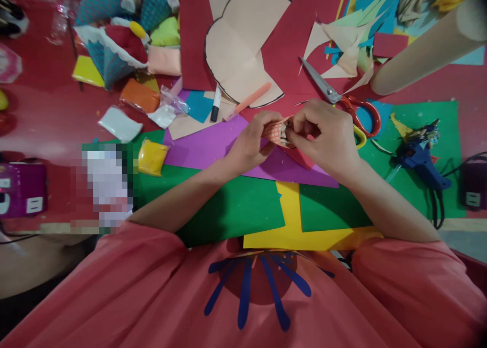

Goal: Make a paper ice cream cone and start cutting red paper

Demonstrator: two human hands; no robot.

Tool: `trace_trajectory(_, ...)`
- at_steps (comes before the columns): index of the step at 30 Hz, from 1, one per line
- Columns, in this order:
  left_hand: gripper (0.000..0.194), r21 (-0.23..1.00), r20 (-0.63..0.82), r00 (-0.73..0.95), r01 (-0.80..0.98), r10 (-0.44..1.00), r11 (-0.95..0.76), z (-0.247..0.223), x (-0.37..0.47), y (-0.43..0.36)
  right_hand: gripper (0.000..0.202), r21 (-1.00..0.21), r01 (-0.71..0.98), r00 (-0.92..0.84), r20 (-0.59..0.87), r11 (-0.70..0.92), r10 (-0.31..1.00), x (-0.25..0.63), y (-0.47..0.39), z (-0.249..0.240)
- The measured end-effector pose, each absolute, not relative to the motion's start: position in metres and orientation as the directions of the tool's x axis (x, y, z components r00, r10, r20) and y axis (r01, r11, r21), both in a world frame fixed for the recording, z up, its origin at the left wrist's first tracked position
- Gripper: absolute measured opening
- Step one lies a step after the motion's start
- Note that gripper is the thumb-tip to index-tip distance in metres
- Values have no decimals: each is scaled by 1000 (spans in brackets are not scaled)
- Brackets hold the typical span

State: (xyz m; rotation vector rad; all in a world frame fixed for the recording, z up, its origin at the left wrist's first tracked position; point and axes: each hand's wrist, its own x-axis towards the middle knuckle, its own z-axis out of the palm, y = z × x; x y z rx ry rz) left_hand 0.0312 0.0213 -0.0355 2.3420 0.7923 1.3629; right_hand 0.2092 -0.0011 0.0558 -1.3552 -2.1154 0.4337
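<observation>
A small paper cone (272, 133) with an orange-and-cream check pattern is held low over the purple sheet. My left hand (249, 144) wraps round its outer side. At the mouth, the closed fingers of my right hand (327, 135) pinch the rim, partly covering it. Crumpled pale material (283, 134) shows inside the opening. Under my right hand lies a piece of red paper (302, 158). Red-handled scissors (331, 93) lie half open just beyond that hand. The cone's tip is hidden by my left hand.
Blue checked cones (108, 59) and bagged clay, including a yellow packet (152, 158), lie left. A beige paper cutout (238, 43) and marker (216, 104) lie ahead. A blue glue gun (422, 160) with a cable and a cardboard tube (426, 54) are right. Green sheets (228, 201) lie nearest me.
</observation>
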Motion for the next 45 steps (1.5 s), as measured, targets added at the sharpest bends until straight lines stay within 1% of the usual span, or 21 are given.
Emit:
trace_trajectory(2, 43, 591, 687, 333, 262, 646, -763, -35, 31, 23, 8, -533, 667, -419, 309, 521, 854, 213, -1, 63)
trace_trajectory(3, 42, 618, 686, 298, 245, 664, -747, -35, 30, 25, 7, -527, 629, -474, 323, 572, 819, 216, -1, 68)
trace_trajectory(6, 41, 651, 698, 222, 199, 681, -732, -35, 30, 29, 19, -469, 537, -591, 384, 701, 710, 226, 2, 80)
trace_trajectory(8, 41, 665, 695, 217, 168, 685, -728, -34, 31, 31, 24, -408, 518, -628, 415, 752, 658, 232, 4, 84)
trace_trajectory(10, 43, 683, 682, 229, 140, 694, -717, -34, 32, 31, 27, -362, 522, -648, 420, 772, 635, 235, 7, 84)
trace_trajectory(14, 42, 697, 657, 266, 142, 706, -702, -35, 32, 28, 21, -263, 536, -654, 472, 802, 592, 236, 12, 75)
trace_trajectory(17, 43, 682, 643, 325, 170, 694, -711, -36, 31, 26, 24, -221, 568, -635, 495, 793, 593, 232, 13, 69)
trace_trajectory(20, 47, 653, 660, 370, 147, 654, -743, -36, 29, 26, 25, -147, 542, -645, 558, 828, 522, 227, 12, 66)
trace_trajectory(23, 45, 636, 679, 370, 136, 635, -760, -35, 28, 27, 23, -90, 582, -656, 534, 808, 533, 222, 8, 67)
trace_trajectory(25, 43, 626, 694, 351, 137, 629, -767, -35, 29, 28, 21, -73, 588, -674, 506, 806, 537, 220, 6, 67)
trace_trajectory(28, 43, 625, 709, 326, 118, 625, -771, -36, 30, 29, 22, -94, 588, -681, 478, 803, 554, 219, 4, 67)
trace_trajectory(31, 45, 648, 684, 342, 120, 644, -752, -39, 29, 29, 25, -144, 576, -677, 468, 805, 568, 220, 4, 65)
trace_trajectory(34, 43, 657, 662, 358, 145, 658, -740, -40, 28, 29, 28, -233, 527, -681, 459, 817, 570, 222, 3, 61)
trace_trajectory(37, 43, 664, 649, 369, 151, 665, -732, -38, 29, 28, 31, -296, 538, -685, 392, 789, 614, 222, 1, 58)
trace_trajectory(39, 44, 707, 594, 383, 171, 707, -686, -37, 30, 26, 32, -313, 557, -698, 326, 770, 637, 221, 0, 58)
trace_trajectory(42, 45, 767, 464, 422, 249, 779, -592, -35, 30, 22, 34, -363, 556, -714, 252, 748, 653, 218, 0, 61)
trace_trajectory(45, 44, 766, 347, 436, 379, 830, -519, -33, 30, 17, 33, -435, 569, -701, 187, 698, 689, 219, 2, 64)
